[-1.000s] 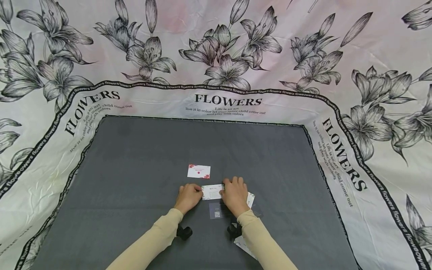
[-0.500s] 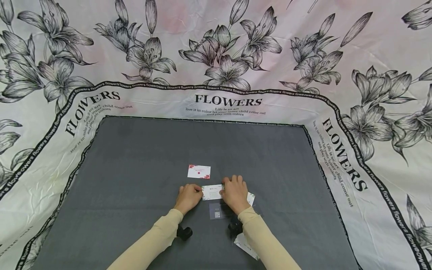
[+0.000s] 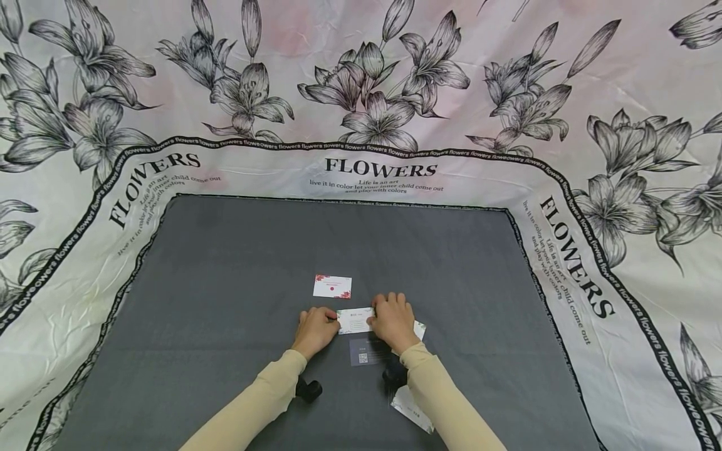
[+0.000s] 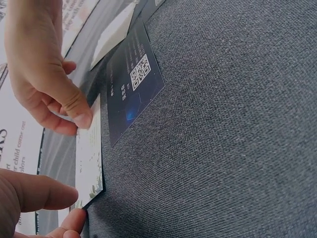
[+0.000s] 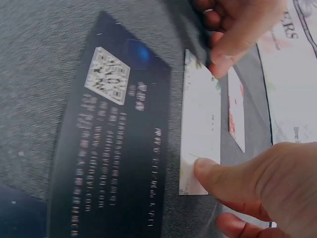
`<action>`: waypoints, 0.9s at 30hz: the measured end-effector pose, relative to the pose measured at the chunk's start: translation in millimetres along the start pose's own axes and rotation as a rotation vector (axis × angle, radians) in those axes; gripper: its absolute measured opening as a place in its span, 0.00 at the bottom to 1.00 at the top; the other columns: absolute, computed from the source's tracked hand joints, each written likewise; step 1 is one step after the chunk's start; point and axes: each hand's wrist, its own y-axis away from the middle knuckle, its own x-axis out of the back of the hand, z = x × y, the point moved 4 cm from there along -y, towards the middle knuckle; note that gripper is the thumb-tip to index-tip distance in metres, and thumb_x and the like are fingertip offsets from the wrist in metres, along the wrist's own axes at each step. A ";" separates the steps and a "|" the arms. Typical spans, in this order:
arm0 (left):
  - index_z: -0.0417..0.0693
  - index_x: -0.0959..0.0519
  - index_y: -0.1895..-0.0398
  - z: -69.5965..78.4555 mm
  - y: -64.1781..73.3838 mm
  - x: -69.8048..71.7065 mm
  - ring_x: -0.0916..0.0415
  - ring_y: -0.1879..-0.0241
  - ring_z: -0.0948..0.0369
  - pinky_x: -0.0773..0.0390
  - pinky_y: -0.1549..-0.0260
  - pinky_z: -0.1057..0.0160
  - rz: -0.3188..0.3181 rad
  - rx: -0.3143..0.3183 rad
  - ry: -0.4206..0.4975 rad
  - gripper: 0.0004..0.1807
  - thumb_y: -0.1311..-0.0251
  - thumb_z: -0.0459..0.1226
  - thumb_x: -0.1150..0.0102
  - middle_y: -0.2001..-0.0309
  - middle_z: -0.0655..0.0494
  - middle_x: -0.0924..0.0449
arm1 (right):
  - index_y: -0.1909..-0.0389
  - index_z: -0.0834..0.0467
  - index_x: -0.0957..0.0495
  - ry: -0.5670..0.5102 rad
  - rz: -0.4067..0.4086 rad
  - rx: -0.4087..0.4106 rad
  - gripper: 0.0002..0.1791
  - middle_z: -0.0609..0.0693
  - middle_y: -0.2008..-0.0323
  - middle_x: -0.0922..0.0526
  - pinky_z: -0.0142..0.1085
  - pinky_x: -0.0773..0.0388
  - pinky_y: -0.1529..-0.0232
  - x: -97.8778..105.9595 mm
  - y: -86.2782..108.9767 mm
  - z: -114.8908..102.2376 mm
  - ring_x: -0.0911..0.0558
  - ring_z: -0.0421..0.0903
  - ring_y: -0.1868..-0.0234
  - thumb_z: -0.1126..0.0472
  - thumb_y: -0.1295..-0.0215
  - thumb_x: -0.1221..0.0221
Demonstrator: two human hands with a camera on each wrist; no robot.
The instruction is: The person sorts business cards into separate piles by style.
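Note:
A white business card with green leaf corners [image 3: 354, 321] is held between both hands, low over the grey cloth in the head view. My left hand [image 3: 314, 331] pinches its left corner between thumb and forefinger. At the opposite end, my right hand [image 3: 393, 322] grips it, the thumb lying on the printed face [image 5: 200, 173] in the right wrist view. Nearer the person lies a dark blue card with a QR code [image 3: 363, 354], partly covered by the right hand. Beyond the held card, a white card with red floral corners [image 3: 333, 287] lies flat.
Another white card [image 3: 420, 331] peeks out beside the right hand. A further white card [image 3: 410, 410] lies tilted by the right forearm. The grey cloth [image 3: 237, 263] has a white border printed with FLOWERS [image 3: 381, 168].
The right forearm has shifted slightly to the right, baring more of the white card beside it. Both hands and the held card stay almost where they were.

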 end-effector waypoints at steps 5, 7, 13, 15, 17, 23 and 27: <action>0.42 0.14 0.58 -0.9 0.7 0.3 0.33 0.57 0.52 0.29 0.58 0.53 0.007 0.014 0.022 0.12 0.40 0.39 0.38 0.60 0.48 0.20 | 0.59 0.57 0.20 -0.048 -0.051 -0.023 0.17 0.55 0.61 0.22 0.48 0.29 0.53 3.0 -3.7 3.0 0.29 0.54 0.57 0.54 0.46 0.27; 0.43 0.14 0.59 -1.7 0.8 0.4 0.32 0.56 0.52 0.30 0.58 0.53 0.014 0.020 0.033 0.12 0.39 0.40 0.38 0.61 0.49 0.20 | 0.59 0.57 0.19 -0.075 -0.064 -0.033 0.17 0.55 0.61 0.22 0.49 0.28 0.52 3.9 -5.0 4.2 0.29 0.53 0.57 0.54 0.46 0.27; 0.43 0.13 0.63 -2.7 -3.1 1.6 0.28 0.58 0.52 0.27 0.59 0.54 0.067 0.020 0.064 0.11 0.38 0.41 0.38 0.65 0.50 0.17 | 0.63 0.58 0.16 -0.196 -0.049 -0.055 0.11 0.54 0.64 0.18 0.44 0.25 0.60 3.8 -10.7 10.7 0.25 0.51 0.61 0.56 0.43 0.31; 0.43 0.13 0.63 -2.2 -5.6 1.6 0.27 0.59 0.53 0.27 0.60 0.55 0.075 0.024 0.071 0.11 0.38 0.42 0.38 0.66 0.51 0.16 | 0.64 0.59 0.15 -0.289 -0.056 -0.081 0.09 0.53 0.67 0.17 0.39 0.26 0.66 3.6 -13.6 15.4 0.24 0.49 0.65 0.58 0.41 0.34; 0.43 0.13 0.63 -0.9 -8.2 2.2 0.26 0.60 0.54 0.26 0.61 0.56 0.078 0.022 0.072 0.12 0.37 0.42 0.38 0.66 0.51 0.16 | 0.65 0.59 0.15 -0.407 -0.081 -0.120 0.08 0.52 0.68 0.16 0.36 0.29 0.69 3.7 -16.3 20.3 0.24 0.46 0.68 0.58 0.40 0.35; 0.43 0.12 0.65 8.7 -18.3 8.0 0.24 0.68 0.59 0.26 0.66 0.61 0.099 -0.007 0.106 0.11 0.38 0.41 0.38 0.70 0.53 0.15 | 0.63 0.62 0.15 -0.727 -0.129 -0.241 0.09 0.54 0.63 0.15 0.34 0.31 0.65 9.1 -21.9 31.1 0.24 0.45 0.65 0.60 0.38 0.36; 0.44 0.11 0.66 20.1 -28.8 11.9 0.25 0.71 0.62 0.28 0.69 0.64 0.099 -0.034 0.109 0.12 0.40 0.41 0.40 0.71 0.55 0.14 | 0.63 0.62 0.15 -0.805 -0.111 -0.284 0.08 0.55 0.59 0.14 0.36 0.28 0.58 16.5 -27.4 36.4 0.21 0.47 0.59 0.60 0.37 0.36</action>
